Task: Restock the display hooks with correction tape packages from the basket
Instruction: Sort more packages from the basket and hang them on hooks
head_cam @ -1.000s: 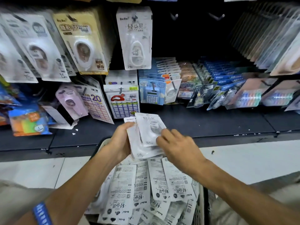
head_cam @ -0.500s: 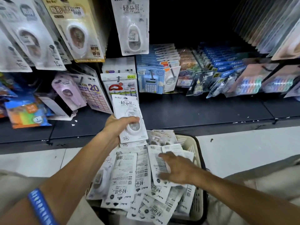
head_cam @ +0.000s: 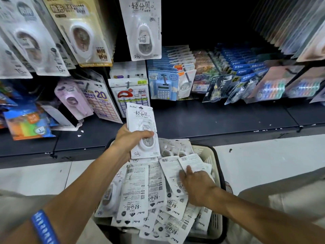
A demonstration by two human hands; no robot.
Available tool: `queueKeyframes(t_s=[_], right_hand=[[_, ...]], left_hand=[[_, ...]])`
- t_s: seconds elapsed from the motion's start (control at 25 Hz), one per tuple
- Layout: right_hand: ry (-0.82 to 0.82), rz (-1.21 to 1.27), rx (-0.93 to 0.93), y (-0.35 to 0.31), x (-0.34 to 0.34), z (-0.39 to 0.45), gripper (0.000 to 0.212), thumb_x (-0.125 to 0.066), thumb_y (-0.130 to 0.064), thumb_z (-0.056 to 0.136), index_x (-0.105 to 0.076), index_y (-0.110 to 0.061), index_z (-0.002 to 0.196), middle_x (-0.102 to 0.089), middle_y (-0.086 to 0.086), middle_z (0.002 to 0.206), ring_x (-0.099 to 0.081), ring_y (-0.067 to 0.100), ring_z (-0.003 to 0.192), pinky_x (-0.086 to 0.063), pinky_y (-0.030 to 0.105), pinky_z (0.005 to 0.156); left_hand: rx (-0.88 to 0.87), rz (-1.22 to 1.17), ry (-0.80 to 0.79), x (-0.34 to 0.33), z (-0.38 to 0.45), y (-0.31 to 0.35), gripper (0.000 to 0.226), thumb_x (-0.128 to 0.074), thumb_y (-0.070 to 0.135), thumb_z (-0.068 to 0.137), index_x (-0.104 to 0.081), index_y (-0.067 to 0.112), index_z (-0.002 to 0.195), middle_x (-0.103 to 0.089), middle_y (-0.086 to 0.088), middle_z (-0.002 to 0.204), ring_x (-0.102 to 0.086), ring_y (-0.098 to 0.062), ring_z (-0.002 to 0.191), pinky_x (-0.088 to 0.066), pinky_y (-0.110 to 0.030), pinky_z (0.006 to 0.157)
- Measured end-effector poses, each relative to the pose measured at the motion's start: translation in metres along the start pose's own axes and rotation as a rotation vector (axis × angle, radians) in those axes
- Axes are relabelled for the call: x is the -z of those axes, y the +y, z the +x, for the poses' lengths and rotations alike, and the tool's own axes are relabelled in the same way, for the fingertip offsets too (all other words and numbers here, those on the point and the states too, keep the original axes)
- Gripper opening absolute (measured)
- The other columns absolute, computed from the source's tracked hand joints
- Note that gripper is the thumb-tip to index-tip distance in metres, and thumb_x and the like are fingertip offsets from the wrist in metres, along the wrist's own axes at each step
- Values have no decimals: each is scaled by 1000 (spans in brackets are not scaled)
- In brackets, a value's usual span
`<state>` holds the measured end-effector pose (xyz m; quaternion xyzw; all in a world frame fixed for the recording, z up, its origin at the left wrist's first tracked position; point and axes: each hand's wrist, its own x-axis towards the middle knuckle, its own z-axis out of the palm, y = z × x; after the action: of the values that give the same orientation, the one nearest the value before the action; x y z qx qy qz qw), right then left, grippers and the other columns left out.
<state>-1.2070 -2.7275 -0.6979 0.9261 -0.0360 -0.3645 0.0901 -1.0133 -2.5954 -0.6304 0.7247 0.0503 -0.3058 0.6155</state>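
Basket (head_cam: 216,155): only the far rim and right wall show; the rest lies under the heaped correction tape packages (head_cam: 135,192). Right hand (head_cam: 197,185): fingertips tucked under a package, grip not readable. Left hand (head_cam: 130,140) covers the lower left of the held package (head_cam: 142,127), with more cards stacked behind it, count unclear. Small print on the package backs is illegible. Hanging packages at upper left (head_cam: 26,41) are blurred and cut off by the frame edge.

The left hand (head_cam: 131,140) is up in the middle, with its fingers and thumb curled tight round what it holds. Its bare arm comes in from the near left, with a blue band (head_cam: 44,227) on the wrist. The right hand (head_cam: 197,184) is lower and nearer, palm down, fingers reaching forward and pressing flat.
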Motion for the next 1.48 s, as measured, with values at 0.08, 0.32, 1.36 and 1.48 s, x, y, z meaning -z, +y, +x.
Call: queueKeyframes(t_s=[0.08,0.32,1.36,1.48], right_hand=[[181,33,-6,5,18,-2,40,-52,-10,98,-51,-7,137,-64,11,128,-68,27,103,-50,34,73],[291,331,1,97,95,-19,16,-59,-9,91,-69,-19,99,-70,1,94,-67,22,89,-49,31,73],[395,760,-152,167,117,-32,20,-87,-32,77,-70,-25,71,-66,-11,71,-61,5,63,-42,20,51],[319,1029,151,169,135,-53,19,-88,-30,72,-72,-22,68,-59,-14,47,-48,-1,39,-33,10,40]], left_hand=[[-25,10,-2,-1,1,0,53,-89,1,68,-65,12,114,-79,0,89,-77,-14,65,-57,-25,49],[-225,674,2,9,4,2,59,-91,20,61,-54,32,106,-65,16,95,-63,-12,87,-51,-28,68],[-31,300,-258,-3,-4,6,71,-86,10,52,-60,24,117,-78,-2,104,-76,-21,91,-61,-37,74],[-72,326,-194,-1,-2,7,66,-88,8,57,-60,26,114,-77,1,105,-74,-17,92,-61,-36,77]])
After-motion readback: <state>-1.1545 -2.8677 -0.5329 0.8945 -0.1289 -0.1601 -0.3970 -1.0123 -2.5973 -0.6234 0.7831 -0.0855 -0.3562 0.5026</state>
